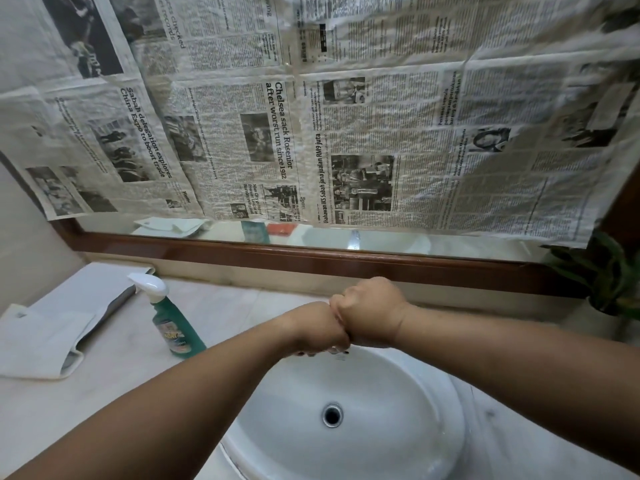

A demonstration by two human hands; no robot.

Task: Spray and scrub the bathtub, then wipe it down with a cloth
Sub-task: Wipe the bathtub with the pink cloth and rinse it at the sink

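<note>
Sheets of newspaper (346, 133) cover the wall mirror behind the white basin (381, 427), and we see only a narrow strip of bare glass (381, 242) above the brown wooden frame (311, 258) that runs along the back of the basin. The pale stone table (121, 393) surrounds the basin on every side in view. To the left of the basin, well apart from it, lies a folded white cloth (52, 334), flat on the table with one end turned toward the frame.

Two bare forearms reach over the basin from the near side and meet at its far rim. There the left grip (317, 329) and the right grip (370, 311) are both curled into fists, knuckles up and pressed side to side. We cannot tell what, if anything, they clasp beneath.

A leafy green plant (606, 271) stands behind and to the right of the basin. The green spray bottle (176, 327) with its white trigger head stands upright on the table just left of the basin, between it and the cloth. The dark round drain (332, 414) sits at the bottom of the basin.
</note>
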